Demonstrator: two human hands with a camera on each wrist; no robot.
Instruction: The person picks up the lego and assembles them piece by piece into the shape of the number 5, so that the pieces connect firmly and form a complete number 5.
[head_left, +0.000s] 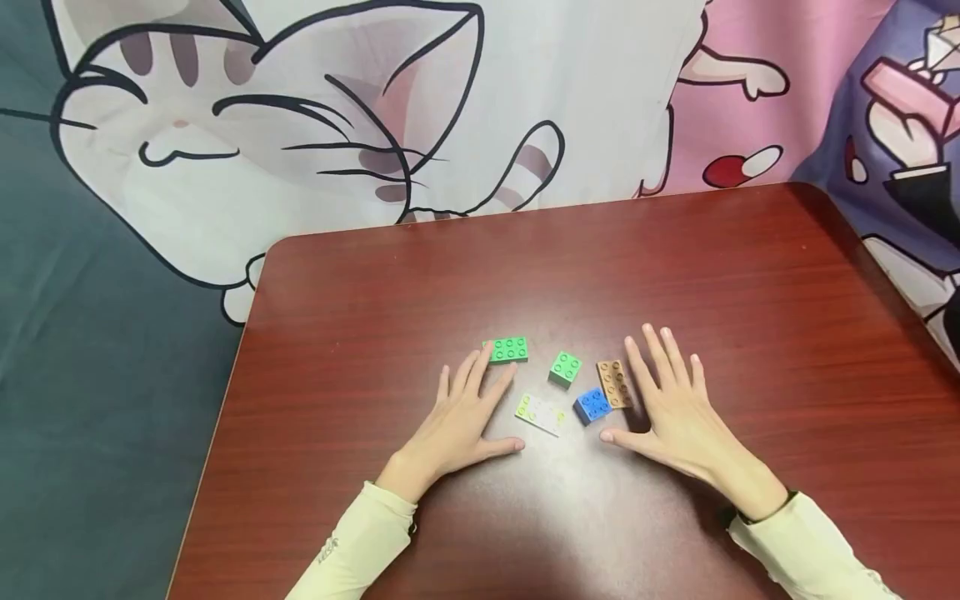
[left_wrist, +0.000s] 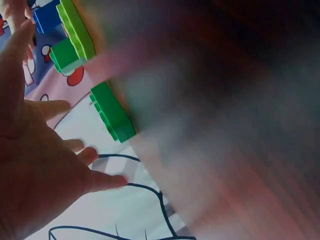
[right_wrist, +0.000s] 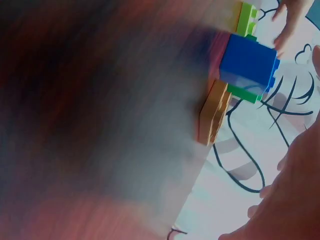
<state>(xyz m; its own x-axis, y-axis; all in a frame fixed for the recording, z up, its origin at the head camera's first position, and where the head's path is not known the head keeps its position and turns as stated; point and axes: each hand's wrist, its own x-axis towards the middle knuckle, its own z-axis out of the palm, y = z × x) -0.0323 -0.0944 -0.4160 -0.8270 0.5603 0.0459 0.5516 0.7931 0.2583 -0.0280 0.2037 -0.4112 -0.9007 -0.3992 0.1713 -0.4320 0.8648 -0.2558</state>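
Spread flat and holding nothing, my left hand (head_left: 459, 421) is at the left of a loose group of toy bricks. Its fingertips overlap the left end of a long green brick (head_left: 510, 349) in the head view. Right of its thumb lies a lime brick (head_left: 538, 414), washed out by glare. My right hand (head_left: 678, 421) has its fingers spread too, beside a tan brick (head_left: 613, 385) and a blue brick (head_left: 592, 406) that sit close together. Between the hands, a small square green brick (head_left: 565, 368) stands a little farther back.
The bricks lie on a reddish-brown wooden table (head_left: 360, 333) with rounded far corners. Behind it hangs a cloth printed with a cartoon cat (head_left: 195, 183) and pink and blue figures. A light reflection shows on the tabletop between the forearms.
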